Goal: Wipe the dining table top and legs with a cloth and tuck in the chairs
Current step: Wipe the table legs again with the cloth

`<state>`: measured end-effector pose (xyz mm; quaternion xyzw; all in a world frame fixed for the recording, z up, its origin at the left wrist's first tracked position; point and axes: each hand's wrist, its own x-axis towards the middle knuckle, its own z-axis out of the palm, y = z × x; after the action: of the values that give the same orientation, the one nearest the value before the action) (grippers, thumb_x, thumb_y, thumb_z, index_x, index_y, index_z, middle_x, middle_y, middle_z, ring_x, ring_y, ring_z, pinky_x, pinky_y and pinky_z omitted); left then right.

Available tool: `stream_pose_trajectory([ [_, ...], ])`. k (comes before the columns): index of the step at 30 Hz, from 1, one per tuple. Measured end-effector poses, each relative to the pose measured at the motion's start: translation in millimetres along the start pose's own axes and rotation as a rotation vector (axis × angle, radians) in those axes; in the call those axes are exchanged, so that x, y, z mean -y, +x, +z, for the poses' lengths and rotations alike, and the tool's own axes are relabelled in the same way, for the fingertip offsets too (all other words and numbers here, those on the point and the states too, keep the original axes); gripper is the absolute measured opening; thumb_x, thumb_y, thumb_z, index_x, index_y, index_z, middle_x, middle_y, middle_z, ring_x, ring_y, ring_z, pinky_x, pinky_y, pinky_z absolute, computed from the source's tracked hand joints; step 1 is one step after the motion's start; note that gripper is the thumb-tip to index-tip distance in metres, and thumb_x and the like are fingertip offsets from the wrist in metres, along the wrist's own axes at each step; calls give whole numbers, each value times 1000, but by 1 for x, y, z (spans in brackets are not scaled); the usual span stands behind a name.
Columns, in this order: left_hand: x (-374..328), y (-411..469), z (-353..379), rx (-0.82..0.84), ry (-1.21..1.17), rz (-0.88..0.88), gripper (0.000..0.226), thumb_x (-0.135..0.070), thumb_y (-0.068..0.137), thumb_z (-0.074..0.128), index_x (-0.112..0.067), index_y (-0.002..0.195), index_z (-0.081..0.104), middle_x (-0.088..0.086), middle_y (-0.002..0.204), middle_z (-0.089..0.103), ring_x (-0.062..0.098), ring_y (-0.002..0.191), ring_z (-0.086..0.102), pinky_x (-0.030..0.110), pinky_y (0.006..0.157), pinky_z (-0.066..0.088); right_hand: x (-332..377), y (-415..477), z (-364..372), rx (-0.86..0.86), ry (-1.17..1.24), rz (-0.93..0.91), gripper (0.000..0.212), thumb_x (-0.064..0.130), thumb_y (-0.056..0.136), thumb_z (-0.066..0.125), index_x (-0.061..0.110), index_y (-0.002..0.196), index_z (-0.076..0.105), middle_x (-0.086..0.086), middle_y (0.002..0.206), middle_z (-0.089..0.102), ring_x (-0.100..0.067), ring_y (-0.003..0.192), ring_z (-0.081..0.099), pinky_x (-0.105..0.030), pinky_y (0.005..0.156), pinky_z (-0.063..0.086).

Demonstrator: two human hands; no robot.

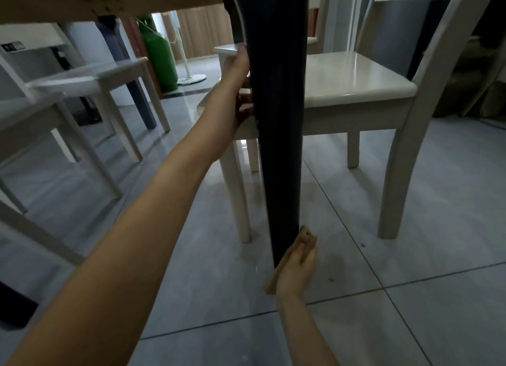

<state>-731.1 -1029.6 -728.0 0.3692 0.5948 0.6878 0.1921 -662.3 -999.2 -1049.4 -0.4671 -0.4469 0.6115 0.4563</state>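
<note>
Dark ribbed table leg [276, 119] gets wiped near the tiled floor: my right hand [297, 272] presses a tan cloth [308, 238] at its foot, fingers closed on it; left hand [236, 89] grips higher; I'd wrap fully, stroking upward
</note>
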Motion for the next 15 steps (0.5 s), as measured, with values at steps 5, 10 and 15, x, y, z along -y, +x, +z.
stream_pose_trajectory([
  [5,2,-1,0,15,21,7,28,-46,101,30,-30,102,53,-1,112,60,17,107,61,38,104,46,-64,11,-27,29,-241,326,41,36,100,43,9,126,58,-19,117,63,-35,107,61,-44,94,48],
  [10,2,0,0,2,8,4,28,-46,101,30,-30,101,53,-3,109,60,15,102,61,34,97,48,-1,-2,-18,62,-38,235,33,31,103,40,15,124,60,-15,120,62,-28,106,60,-46,97,48],
  [15,2,2,2,-13,-20,5,27,-46,101,30,-31,95,52,-6,104,60,12,96,61,32,94,49,134,-19,11,93,100,-197,21,38,100,43,24,102,59,-1,108,47,-12,94,56,-25,87,50],
])
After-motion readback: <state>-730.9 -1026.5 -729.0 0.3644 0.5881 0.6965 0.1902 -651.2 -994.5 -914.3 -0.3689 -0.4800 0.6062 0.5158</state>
